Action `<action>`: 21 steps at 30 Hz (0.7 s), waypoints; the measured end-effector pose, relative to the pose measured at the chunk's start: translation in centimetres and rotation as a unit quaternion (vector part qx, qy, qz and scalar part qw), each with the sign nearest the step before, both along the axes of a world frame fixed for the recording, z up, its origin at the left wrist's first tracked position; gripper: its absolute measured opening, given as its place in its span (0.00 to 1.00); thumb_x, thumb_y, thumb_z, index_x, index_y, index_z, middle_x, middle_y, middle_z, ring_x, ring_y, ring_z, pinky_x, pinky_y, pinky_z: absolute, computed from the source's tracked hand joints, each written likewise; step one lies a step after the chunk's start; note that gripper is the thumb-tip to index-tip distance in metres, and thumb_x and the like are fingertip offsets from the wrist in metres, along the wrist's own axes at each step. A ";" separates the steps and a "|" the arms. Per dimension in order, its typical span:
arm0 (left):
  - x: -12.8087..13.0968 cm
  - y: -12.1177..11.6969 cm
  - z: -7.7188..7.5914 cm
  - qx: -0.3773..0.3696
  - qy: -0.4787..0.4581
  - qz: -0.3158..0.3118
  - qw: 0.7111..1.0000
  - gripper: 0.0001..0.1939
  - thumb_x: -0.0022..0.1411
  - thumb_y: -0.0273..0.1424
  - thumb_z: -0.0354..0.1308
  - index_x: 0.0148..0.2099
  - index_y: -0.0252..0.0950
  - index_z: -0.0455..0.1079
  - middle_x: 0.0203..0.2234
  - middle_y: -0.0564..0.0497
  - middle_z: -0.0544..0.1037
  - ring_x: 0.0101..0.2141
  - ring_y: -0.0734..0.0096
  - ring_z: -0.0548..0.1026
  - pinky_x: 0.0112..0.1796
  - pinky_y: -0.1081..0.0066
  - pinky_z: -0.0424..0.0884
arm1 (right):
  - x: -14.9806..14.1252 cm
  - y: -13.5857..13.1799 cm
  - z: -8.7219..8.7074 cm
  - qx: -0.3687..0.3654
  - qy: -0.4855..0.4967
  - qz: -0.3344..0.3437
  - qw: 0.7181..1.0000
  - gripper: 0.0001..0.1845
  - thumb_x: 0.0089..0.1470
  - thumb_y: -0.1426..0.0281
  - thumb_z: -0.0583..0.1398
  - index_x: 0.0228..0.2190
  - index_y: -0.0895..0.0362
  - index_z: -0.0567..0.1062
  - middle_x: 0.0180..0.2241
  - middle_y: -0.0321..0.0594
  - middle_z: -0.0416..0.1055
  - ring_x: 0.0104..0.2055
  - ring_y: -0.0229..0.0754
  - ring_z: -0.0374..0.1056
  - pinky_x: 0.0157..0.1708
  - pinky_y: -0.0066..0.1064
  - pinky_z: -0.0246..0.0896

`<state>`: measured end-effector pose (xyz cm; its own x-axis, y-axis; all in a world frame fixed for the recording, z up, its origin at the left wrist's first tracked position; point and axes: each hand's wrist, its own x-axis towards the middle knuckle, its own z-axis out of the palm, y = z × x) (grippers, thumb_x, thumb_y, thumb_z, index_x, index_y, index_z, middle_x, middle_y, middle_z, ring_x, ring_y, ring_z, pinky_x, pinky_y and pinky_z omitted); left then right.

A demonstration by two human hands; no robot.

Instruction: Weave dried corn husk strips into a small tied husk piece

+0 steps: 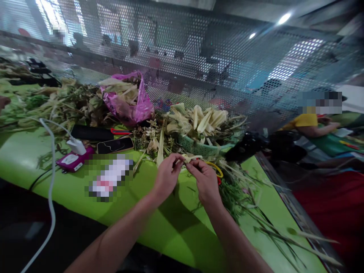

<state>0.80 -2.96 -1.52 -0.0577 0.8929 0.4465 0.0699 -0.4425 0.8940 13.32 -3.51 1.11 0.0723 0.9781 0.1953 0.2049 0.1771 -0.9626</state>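
My left hand [167, 176] and my right hand [207, 181] meet over the green table, fingertips pinched together on a small pale strip that looks like dried corn husk [195, 157]. One end of the strip sticks out above the right fingers; the rest is hidden by the fingertips. Beside my right hand, partly behind it, lies a yellow and red looped handle [218, 169], perhaps of scissors. Just beyond the hands stands a green basket [196, 145] heaped with dry husks [209, 120]. A long husk strip [160, 148] lies behind my left hand.
A pink plastic bag [145, 108] of husks and piles of dried plants [82, 100] line the perforated metal screen [176, 45]. Left are a phone [115, 145], a purple power adapter [71, 161] and a white cable [51, 189]. Stalks [287, 227] lie right; a person in yellow [307, 120] sits beyond.
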 end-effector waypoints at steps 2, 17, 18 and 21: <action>0.3 -0.1 -0.1 -0.003 0.006 0.012 1.000 0.05 0.62 0.27 0.50 0.40 0.37 0.66 0.35 0.50 0.73 0.36 0.72 0.71 0.39 0.72 0.65 | -0.2 0.0 -0.2 0.000 0.023 -0.004 1.000 0.10 0.46 0.63 0.62 0.23 0.56 0.71 0.22 0.34 0.67 0.26 0.38 0.61 0.27 0.29 0.58; 0.3 -0.3 0.7 -0.154 -0.196 -0.074 0.966 0.15 0.57 0.28 0.55 0.48 0.38 0.62 0.35 0.50 0.73 0.37 0.72 0.72 0.40 0.71 0.68 | -0.1 -0.3 0.0 0.040 -0.084 -0.024 0.995 0.06 0.45 0.67 0.60 0.24 0.57 0.72 0.24 0.37 0.69 0.29 0.42 0.63 0.32 0.32 0.58; 0.1 -0.2 0.7 -0.182 -0.228 -0.088 0.952 0.15 0.57 0.28 0.56 0.48 0.38 0.62 0.35 0.50 0.73 0.36 0.71 0.72 0.39 0.71 0.69 | 0.1 -0.3 0.1 0.043 -0.093 -0.016 0.995 0.05 0.46 0.67 0.60 0.24 0.57 0.72 0.24 0.36 0.69 0.29 0.42 0.62 0.32 0.32 0.58; -0.6 0.2 0.3 -0.267 -0.307 -0.143 0.902 0.11 0.57 0.34 0.57 0.42 0.36 0.66 0.34 0.48 0.73 0.32 0.72 0.72 0.35 0.71 0.70 | 0.6 -0.1 0.2 0.044 -0.093 0.026 0.994 0.05 0.47 0.67 0.59 0.25 0.56 0.72 0.24 0.35 0.68 0.29 0.41 0.61 0.31 0.31 0.57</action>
